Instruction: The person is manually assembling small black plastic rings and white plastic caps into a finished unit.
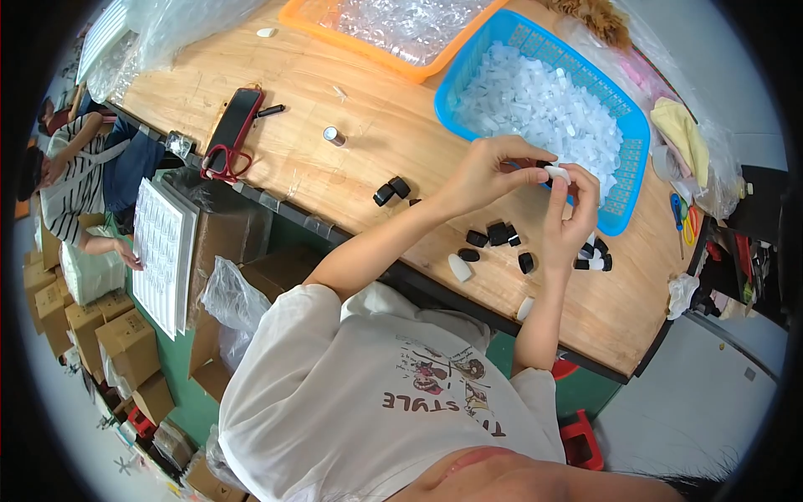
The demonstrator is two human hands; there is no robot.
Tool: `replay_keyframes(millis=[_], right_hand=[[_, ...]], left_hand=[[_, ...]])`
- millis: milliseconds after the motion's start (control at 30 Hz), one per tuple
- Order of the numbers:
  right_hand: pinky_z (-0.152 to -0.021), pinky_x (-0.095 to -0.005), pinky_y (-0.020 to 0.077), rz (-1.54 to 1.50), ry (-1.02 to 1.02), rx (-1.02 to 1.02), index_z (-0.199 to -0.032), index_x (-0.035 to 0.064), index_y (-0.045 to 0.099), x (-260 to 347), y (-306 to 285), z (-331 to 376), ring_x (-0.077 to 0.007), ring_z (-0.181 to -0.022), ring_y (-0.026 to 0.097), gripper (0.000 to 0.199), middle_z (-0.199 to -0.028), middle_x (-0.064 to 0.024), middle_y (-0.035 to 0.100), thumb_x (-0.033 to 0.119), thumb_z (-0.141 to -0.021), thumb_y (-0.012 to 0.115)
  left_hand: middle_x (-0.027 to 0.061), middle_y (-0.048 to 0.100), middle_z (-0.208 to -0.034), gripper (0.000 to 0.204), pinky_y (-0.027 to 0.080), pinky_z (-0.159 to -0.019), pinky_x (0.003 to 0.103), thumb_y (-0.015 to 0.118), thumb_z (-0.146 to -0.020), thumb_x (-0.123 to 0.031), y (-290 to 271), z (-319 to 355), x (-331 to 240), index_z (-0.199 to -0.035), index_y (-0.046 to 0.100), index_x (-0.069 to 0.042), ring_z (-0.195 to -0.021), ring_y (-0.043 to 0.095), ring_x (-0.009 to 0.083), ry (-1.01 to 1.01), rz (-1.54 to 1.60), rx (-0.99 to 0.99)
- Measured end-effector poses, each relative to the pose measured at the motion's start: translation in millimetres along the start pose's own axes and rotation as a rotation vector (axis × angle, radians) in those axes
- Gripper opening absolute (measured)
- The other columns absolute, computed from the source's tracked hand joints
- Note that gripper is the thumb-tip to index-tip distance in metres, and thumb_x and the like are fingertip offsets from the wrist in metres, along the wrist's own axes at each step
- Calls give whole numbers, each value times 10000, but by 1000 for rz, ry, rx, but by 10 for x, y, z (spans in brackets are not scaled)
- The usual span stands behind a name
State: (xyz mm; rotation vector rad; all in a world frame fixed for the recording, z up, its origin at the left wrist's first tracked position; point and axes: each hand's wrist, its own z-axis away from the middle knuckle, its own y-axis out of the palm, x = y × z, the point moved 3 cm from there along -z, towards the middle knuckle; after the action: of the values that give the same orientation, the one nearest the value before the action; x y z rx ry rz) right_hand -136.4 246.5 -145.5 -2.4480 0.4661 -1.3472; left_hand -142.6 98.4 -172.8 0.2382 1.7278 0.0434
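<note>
My left hand (pixel 493 174) and my right hand (pixel 575 209) meet in front of a blue basket (pixel 465 52). Pinched between their fingertips is a small white plastic piece (pixel 558 173) with a black cap at its left end. The left fingers close on the black end, and the right fingers grip the white part. Several black caps (pixel 499 234) lie on the table below my hands, with a loose white piece (pixel 460 268) beside them. More black caps (pixel 391 192) rest left of my left forearm. By my right wrist sit some black-and-white pieces (pixel 594 258).
Many translucent white pieces (pixel 535 92) fill the basket. An orange tray (pixel 422 71) of transparent plastic stands behind. On the wooden table (pixel 293 159) are a phone (pixel 238 117), red glasses (pixel 226 163), a small cylinder (pixel 334 135) and scissors (pixel 689 224). A person (pixel 79 167) handles white panels (pixel 159 251) at left.
</note>
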Motion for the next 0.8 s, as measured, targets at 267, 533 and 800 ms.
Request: replay_keyframes(millis=[267,533,800], right_hand=[[-728,-297,488,0,-19,14,-1003,13,576,5,28,0,-219,-886,588,130,-1027,-117,606,106,-916,603],[-742,-258,481,-160,90,-4,-1038,9,580,-88,49,56,-156,-894,579,194,-1044,-90,607,111,-891,655],[-742,-221,483,-494,353,-10,-1075,-25,562,-38,50,67,-94,-811,585,210,-1015,-77,618,109,-925,619]], left_hand=[[59,638,-997,281,538,-804,261,692,-844,-74,-12,-5,-17,-1122,673,-41,-912,633,132,-1,-28,-2],[75,676,-912,256,536,-716,258,677,-870,-115,-8,-16,-6,-1095,656,8,-792,644,112,-26,147,-38],[78,636,-956,291,534,-803,271,578,-901,29,-27,5,-40,-1192,567,27,-849,635,132,4,154,22]])
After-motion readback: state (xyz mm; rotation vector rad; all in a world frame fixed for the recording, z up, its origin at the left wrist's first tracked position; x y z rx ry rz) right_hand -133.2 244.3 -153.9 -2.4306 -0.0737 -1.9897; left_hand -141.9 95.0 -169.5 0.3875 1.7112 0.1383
